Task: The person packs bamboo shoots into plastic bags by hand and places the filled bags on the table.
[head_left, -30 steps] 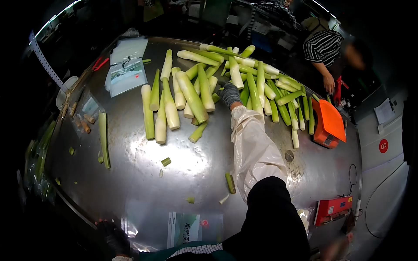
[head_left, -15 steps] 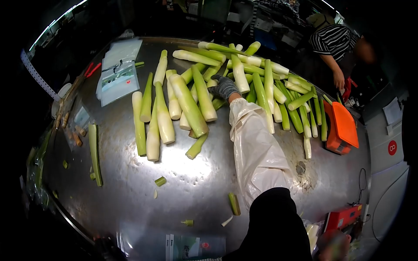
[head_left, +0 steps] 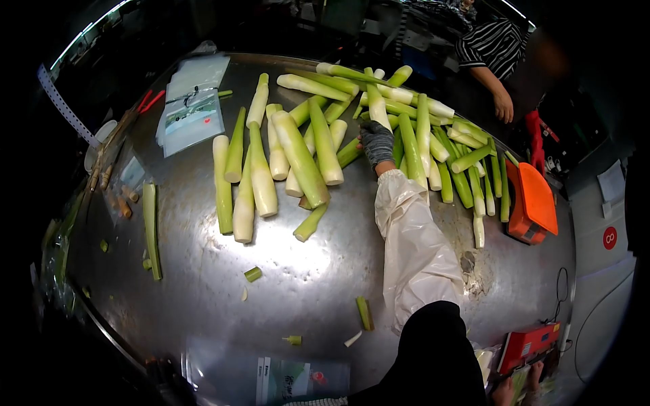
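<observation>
My right hand point(head_left: 377, 143), in a grey knit glove and a white plastic oversleeve, reaches into the pile on the metal table. Its fingers are curled at the lower end of a pale water bamboo stem point(head_left: 377, 101), partly hiding where they grip. Left of the hand lie several thick green-and-white stems point(head_left: 298, 159), side by side. To its right, a denser heap of thinner stems point(head_left: 425, 135) stretches toward an orange scale. I do not see my left hand.
Plastic bags point(head_left: 194, 111) lie at the back left, near red-handled scissors point(head_left: 150, 101). The orange scale point(head_left: 531, 203) stands at the right edge. Trimmed pieces point(head_left: 252, 274) and a long leaf point(head_left: 152, 233) are scattered about. A person point(head_left: 497, 54) is across the table; another person's hands point(head_left: 518, 386) show lower right.
My right hand has moved right and slightly nearer, from the stems at the middle to the pale stem's lower end. The person across has shifted left. The view has turned slightly.
</observation>
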Available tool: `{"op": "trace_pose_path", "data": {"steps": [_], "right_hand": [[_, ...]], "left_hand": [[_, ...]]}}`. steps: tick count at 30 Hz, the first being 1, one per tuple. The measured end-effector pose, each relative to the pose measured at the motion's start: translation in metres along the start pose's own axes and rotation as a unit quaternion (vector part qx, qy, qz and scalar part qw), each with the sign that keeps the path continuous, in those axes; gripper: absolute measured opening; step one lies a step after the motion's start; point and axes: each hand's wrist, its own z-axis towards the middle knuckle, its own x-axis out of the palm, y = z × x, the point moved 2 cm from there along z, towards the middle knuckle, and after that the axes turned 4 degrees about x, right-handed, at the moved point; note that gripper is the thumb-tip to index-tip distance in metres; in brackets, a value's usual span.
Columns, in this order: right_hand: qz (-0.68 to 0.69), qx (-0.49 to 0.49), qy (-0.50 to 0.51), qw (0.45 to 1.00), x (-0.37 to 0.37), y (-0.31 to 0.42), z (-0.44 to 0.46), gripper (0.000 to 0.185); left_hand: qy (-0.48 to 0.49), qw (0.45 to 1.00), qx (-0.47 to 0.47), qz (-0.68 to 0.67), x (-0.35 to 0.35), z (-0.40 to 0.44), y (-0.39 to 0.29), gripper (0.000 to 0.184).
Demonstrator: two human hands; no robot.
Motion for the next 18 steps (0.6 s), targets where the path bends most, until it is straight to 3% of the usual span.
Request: {"op": "trace_pose_path", "data": {"steps": [2, 3, 4, 7, 9, 11, 12, 14, 15, 17, 18], "right_hand": [[0.065, 0.040, 0.004, 0.997, -0.004, 0.007, -0.008, 0.012], [0.129, 0.078, 0.005, 0.989, -0.005, 0.015, -0.015, 0.011], [0.059, 0.114, 0.005, 0.992, -0.009, 0.035, -0.028, 0.009], [0.021, 0.086, 0.081, 0.993, -0.017, 0.044, -0.056, 0.015], [-0.083, -0.051, 0.253, 0.962, -0.016, 0.067, -0.114, 0.029], [-0.168, -0.360, 0.377, 0.837, -0.015, 0.109, -0.176, 0.045], [-0.167, -0.361, 0.381, 0.835, -0.015, 0.119, -0.189, 0.045], [-0.113, -0.228, 0.432, 0.866, -0.015, 0.128, -0.204, 0.064], [-0.114, -0.228, 0.432, 0.865, -0.013, 0.128, -0.203, 0.064], [-0.259, -0.244, 0.278, 0.892, -0.005, 0.116, -0.183, 0.070], [-0.309, -0.227, 0.236, 0.893, 0.006, 0.104, -0.169, 0.083]], "left_hand": [[0.033, 0.968, 0.143, 0.203, -0.013, 0.012, -0.031, 0.029], [0.034, 0.968, 0.137, 0.206, -0.013, 0.008, -0.026, 0.029], [0.034, 0.973, 0.125, 0.190, -0.010, 0.006, -0.019, 0.030], [0.032, 0.981, 0.092, 0.165, -0.003, -0.002, -0.003, 0.034], [0.031, 0.987, 0.059, 0.147, -0.001, -0.010, 0.005, 0.039], [0.012, 0.991, 0.063, 0.115, 0.001, -0.011, 0.008, 0.038], [0.022, 0.988, 0.072, 0.133, 0.000, -0.010, 0.007, 0.038], [0.003, 0.981, 0.116, 0.152, 0.000, -0.010, 0.006, 0.038], [0.002, 0.982, 0.115, 0.151, 0.000, -0.010, 0.006, 0.038], [0.003, 0.979, 0.112, 0.168, -0.001, -0.009, 0.004, 0.038], [0.002, 0.980, 0.113, 0.166, -0.001, -0.010, 0.005, 0.038]]}}
